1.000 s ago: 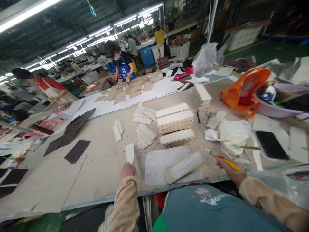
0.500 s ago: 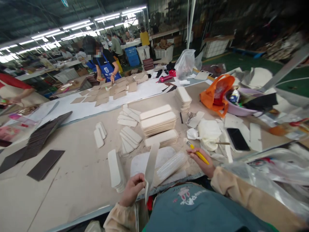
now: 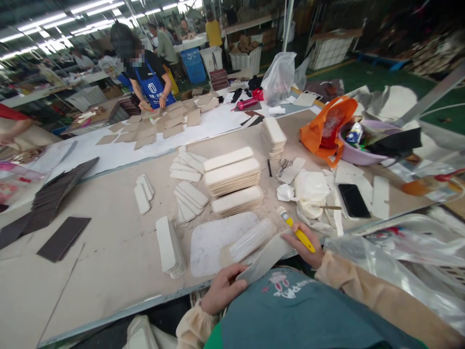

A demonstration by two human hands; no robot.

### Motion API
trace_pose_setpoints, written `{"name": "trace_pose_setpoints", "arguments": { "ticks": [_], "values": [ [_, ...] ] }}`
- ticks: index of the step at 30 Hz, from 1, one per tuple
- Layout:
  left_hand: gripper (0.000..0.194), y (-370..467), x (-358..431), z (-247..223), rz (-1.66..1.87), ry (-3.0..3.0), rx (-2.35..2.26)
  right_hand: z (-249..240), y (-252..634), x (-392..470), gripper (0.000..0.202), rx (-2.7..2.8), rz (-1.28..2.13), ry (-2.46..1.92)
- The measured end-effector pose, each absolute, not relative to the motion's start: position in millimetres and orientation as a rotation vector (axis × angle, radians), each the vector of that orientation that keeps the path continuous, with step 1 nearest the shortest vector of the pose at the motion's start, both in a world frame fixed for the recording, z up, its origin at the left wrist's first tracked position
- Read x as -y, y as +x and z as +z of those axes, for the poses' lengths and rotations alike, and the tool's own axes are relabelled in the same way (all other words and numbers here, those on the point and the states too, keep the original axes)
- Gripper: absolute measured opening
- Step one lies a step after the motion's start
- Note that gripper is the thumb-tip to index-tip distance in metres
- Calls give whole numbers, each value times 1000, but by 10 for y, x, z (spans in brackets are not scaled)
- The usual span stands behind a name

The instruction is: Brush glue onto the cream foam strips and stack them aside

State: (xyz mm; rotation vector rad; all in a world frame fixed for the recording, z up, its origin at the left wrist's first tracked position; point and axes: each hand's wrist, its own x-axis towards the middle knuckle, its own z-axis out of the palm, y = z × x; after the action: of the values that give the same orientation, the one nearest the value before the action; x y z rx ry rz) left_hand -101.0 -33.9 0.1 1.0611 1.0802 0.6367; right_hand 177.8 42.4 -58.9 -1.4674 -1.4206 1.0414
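Note:
My left hand (image 3: 225,289) pinches one end of a long pale strip (image 3: 267,257) with rounded ends, close to my apron at the table's front edge. The strip's far end reaches my right hand (image 3: 307,246), which grips a yellow-handled brush (image 3: 301,235), bristles pointing up and left. Whether the right fingers also pinch the strip I cannot tell. Behind the strip lies a bundle of clear plastic-looking strips (image 3: 252,240) on a whitish sheet (image 3: 207,247). Stacks of cream rounded pieces (image 3: 232,174) stand farther back, and another stack (image 3: 168,247) is to the left.
A wrapped white bundle (image 3: 312,186), scissors (image 3: 284,166) and a black phone (image 3: 354,200) lie to the right. Beyond them are an orange bag (image 3: 325,131) and a lilac basin (image 3: 359,156). Dark panels (image 3: 63,237) lie left. A co-worker (image 3: 147,77) handles brown pieces across the table.
My left hand has moved right with the strip, which has swung from nearly upright to slanting toward my right hand. The right hand still holds the brush. The view has shifted slightly.

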Motion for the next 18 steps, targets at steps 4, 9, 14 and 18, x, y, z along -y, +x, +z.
{"name": "trace_pose_setpoints", "arguments": {
  "ticks": [4,9,14,18],
  "values": [
    [35,-955,483,-260,743,900,-1337,-681,1867,-392,37,1453,1038,-1462],
    [39,-1002,569,-839,783,614,-1521,-895,1853,-513,35,1478,1144,-1416],
    [29,-1051,493,-1083,617,746,-1776,-1170,1755,-712,35,1563,1104,-1493],
    [21,-1066,354,-1144,535,825,-1989,-1298,1644,-861,40,1566,1040,-1570]
  ]
}}
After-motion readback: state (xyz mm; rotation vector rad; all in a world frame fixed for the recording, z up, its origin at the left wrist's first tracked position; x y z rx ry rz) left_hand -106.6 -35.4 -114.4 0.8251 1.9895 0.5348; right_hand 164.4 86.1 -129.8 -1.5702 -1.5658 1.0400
